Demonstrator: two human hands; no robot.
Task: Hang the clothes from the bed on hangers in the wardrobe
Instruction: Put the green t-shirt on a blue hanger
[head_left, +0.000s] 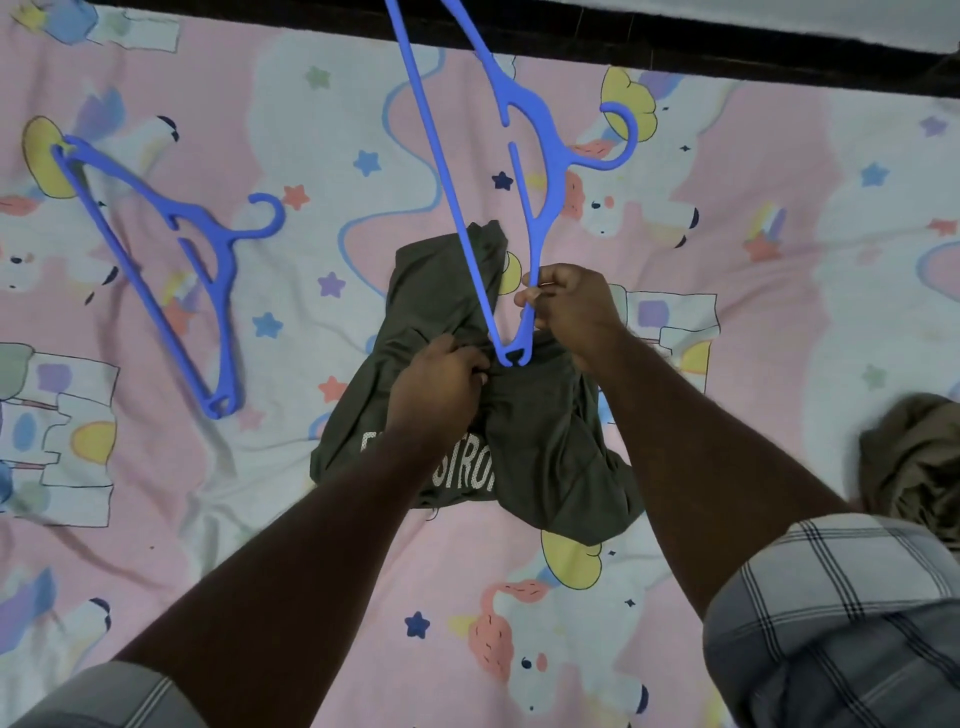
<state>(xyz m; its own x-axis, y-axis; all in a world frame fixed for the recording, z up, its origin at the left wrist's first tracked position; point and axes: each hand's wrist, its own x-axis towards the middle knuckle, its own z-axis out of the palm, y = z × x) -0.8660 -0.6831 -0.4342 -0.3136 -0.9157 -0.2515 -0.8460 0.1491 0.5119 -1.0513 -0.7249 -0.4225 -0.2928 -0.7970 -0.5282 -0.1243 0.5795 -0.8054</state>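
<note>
pink bed (156, 519) with a cartoon sheet of unicorns and stars, dark strip along the far edge. lying flat at the left: spare blue hanger (171, 270), hook toward the middle, untouched, probably kept within reach for the next garment. at centre: dark olive t-shirt (540, 447) with white lettering, crumpled on the sheet, partly lifted at its upper edge. left hand (441, 384) bunching that edge, fingers (475, 371) curled into the cloth, seemingly holding an opening wide so a hanger end can pass in. just right of it: second blue hanger (524, 156) held steeply tilted, one shoulder tip down and touching the gathered fabric, hook out to the right, far end running off the top of the view. right hand (569, 306) gripping the lower arm of that hanger, fingers clamped round the plastic, likely steering the tip into the shirt. far right edge: brownish heap of cloth (909, 457), kind unclear, probably waiting its turn. plaid sleeve (831, 597) at lower right. no wardrobe or other container in view; shirt not yet on the hanger.
</note>
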